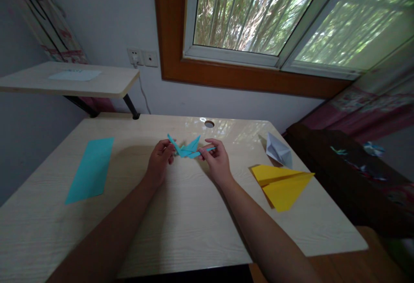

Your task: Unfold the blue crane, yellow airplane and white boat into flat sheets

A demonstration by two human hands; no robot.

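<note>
A blue origami crane (186,150) is held up over the middle of the desk, between my two hands. My left hand (161,157) pinches its raised narrow end on the left. On the other side, my right hand (216,158) grips the pointed right end between thumb and fingers. One folded wing stands up between the hands. Parts of the crane's ends are hidden behind my fingers.
On the left of the desk (194,222) lies a blue paper sheet (92,169). A yellow paper plane (283,186) and a white folded paper boat (278,150) rest at the right. A raised shelf (113,80) stands at the back left, below wall sockets (142,57).
</note>
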